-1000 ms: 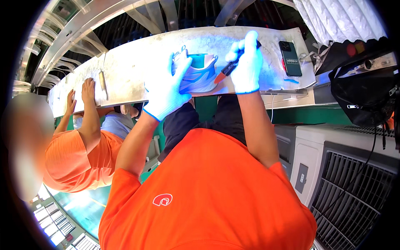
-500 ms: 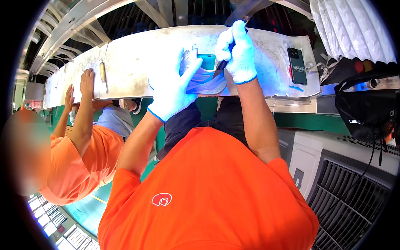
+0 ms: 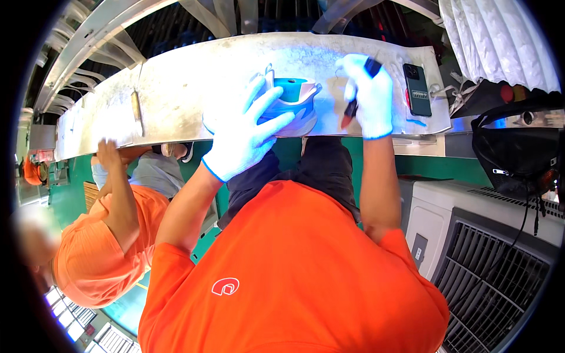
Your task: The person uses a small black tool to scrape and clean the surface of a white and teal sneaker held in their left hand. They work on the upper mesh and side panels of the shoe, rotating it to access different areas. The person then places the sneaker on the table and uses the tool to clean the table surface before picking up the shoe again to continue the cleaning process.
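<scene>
A pale, bluish-lit shoe [image 3: 301, 113] with a teal insole [image 3: 289, 88] rests near the front edge of the workbench [image 3: 176, 76]. My left hand [image 3: 242, 130], in a white glove, grips its left side with the fingers stretched along the upper. To the right of the shoe and apart from it, my gloved right hand [image 3: 374, 100] is closed round a slim black tool with a reddish pointed tip [image 3: 348, 115]. The tip points down toward the bench; the tool's exact kind is unclear. Its black upper end shows above my fingers.
A dark phone [image 3: 417, 89] and a short blue strip [image 3: 416, 123] lie to the right. Farther left lies a wooden-handled tool [image 3: 136, 109]. A co-worker in orange [image 3: 112, 235] sits at my left. A black bag [image 3: 512, 147] hangs at right above a grey machine [image 3: 471, 235].
My right hand has moved right and nearer, taking the black tool away from the shoe. My left hand stays on the shoe. The co-worker's hands have drawn back toward the bench edge.
</scene>
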`<state>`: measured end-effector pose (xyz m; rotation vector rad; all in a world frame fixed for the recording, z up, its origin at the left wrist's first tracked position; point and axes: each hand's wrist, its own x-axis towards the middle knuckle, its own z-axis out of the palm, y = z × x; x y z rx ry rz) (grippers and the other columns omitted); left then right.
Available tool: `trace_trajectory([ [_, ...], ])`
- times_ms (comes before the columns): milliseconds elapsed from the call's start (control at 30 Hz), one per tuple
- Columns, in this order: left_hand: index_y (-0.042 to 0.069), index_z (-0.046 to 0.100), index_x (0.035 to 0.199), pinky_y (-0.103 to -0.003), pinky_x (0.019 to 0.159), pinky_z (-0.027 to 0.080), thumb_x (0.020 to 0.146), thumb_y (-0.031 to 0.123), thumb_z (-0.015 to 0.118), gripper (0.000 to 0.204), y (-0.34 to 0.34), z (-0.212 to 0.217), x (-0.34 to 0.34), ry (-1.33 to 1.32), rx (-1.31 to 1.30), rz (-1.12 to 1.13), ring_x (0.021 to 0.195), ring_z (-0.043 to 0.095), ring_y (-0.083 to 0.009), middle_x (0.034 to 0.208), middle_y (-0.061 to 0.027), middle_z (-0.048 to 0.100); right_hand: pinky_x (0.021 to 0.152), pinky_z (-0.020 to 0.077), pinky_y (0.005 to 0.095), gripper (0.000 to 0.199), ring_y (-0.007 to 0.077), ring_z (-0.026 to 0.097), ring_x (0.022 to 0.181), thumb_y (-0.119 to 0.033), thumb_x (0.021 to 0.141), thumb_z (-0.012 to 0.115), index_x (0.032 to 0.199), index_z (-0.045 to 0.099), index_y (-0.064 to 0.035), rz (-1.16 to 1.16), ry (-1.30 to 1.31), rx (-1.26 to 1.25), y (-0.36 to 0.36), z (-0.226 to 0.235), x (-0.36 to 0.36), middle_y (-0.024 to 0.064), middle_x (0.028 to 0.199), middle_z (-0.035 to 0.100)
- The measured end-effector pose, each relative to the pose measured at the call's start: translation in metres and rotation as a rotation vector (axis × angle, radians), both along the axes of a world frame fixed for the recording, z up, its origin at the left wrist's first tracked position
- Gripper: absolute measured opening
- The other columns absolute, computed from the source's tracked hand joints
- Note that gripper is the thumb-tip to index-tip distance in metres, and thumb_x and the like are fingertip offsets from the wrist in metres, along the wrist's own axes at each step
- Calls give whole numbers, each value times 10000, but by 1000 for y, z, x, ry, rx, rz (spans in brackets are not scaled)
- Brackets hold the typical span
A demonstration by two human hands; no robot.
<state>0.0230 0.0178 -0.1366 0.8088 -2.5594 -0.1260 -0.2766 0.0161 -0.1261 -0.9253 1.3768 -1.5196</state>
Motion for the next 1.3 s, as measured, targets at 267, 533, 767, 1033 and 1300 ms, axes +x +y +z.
trace_trajectory([
  [267, 298, 811, 1321, -654, 1173, 499, 800, 168, 891, 543, -2, 2, 0, -52, -32, -15, 1537, 497, -515, 1622, -133, 581, 539, 478, 274, 394, 90, 614, 596, -174, 951, 890, 1270, 743, 4, 327, -27, 267, 50, -31, 26, 8, 809, 687],
  [533, 306, 809, 1367, -619, 1094, 553, 635, 242, 967, 751, -3, 2, 2, -80, -105, -40, 1521, 516, -500, 1608, -143, 585, 547, 468, 269, 190, 88, 598, 596, -185, 946, 859, 1036, 774, -40, 468, -62, 257, 24, -21, 21, -11, 750, 668],
  [767, 312, 799, 1386, -628, 1098, 553, 637, 247, 957, 769, -4, 4, 1, -88, -122, -48, 1506, 526, -501, 1571, -144, 596, 557, 469, 264, 175, 81, 593, 604, -180, 923, 864, 1000, 776, -51, 499, -85, 264, 22, -21, 23, -14, 730, 658],
  [1033, 313, 745, 1432, -662, 1164, 490, 744, 201, 922, 719, -7, 3, 5, -77, -49, -71, 1539, 493, -472, 1594, -123, 590, 522, 498, 300, 234, 126, 632, 571, -234, 1014, 802, 1085, 778, -13, 353, -87, 262, 17, -22, 20, 29, 729, 685],
  [1300, 278, 835, 1289, -605, 1106, 555, 679, 197, 922, 622, -19, 18, -3, -67, -50, -56, 1500, 553, -477, 1512, -128, 663, 611, 538, 314, 478, 137, 668, 638, -487, 1135, 665, 955, 755, -53, 172, -143, -47, -19, 10, 21, 90, 846, 772],
])
